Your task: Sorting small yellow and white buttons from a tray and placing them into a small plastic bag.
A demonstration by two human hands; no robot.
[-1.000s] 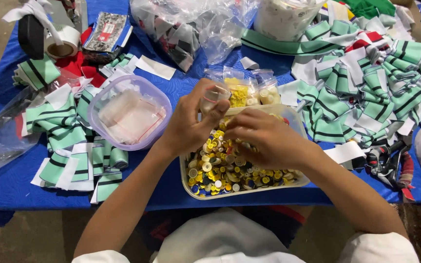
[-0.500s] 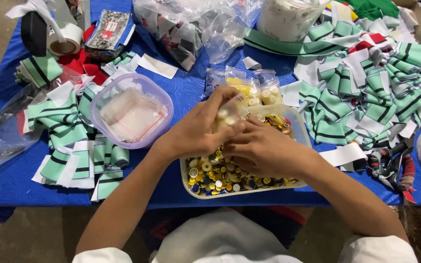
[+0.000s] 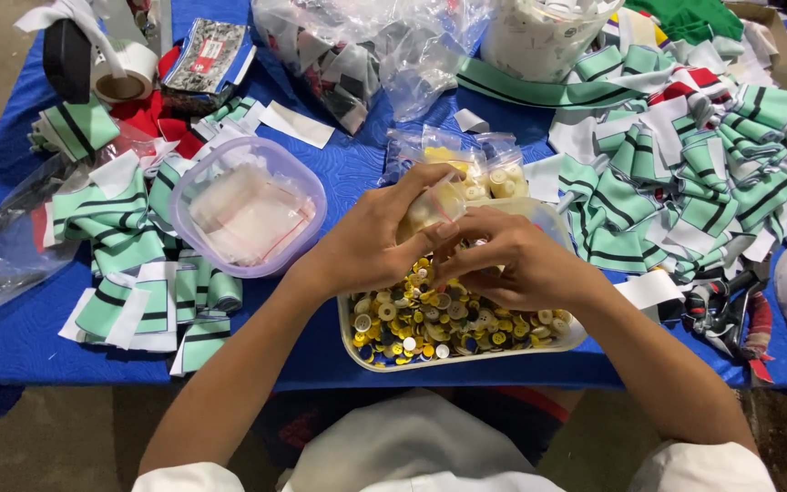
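**Small clear bag pinched between both hands over the button tray**

A small clear bag (image 3: pixel 437 202) is held between the two hands, just above the far end of the tray (image 3: pixel 357 342). The left hand (image 3: pixel 371 239) is curled nearly closed, its thumb and fingers wrapped round the bag's upper part. The right hand (image 3: pixel 516 260) is likewise mostly closed, its fingertips (image 3: pixel 448 230) pressed to the bag's lower edge, touching the left hand's fingers. Whether the bag's mouth is sealed cannot be told.

The bag is judged to be light, thin and limp, likely slippery, and easily crumpled; it appears best taken at its top edge with a fingertip pinch, supported below by the other hand. A pale yellowish content shows through it, but its kind cannot be made out.

Beneath the hands, the tray is filled with loose buttons (image 3: pixel 430 323), mostly yellow, white and dark. Just beyond it, more filled bags (image 3: pixel 494 169) are laid on the blue cloth (image 3: pixel 11 337). To the left a round tub (image 3: pixel 195 178) with flat clear bags inside is set. Green-striped fabric pieces (image 3: pixel 685 173) are heaped at the right and scattered at the left.
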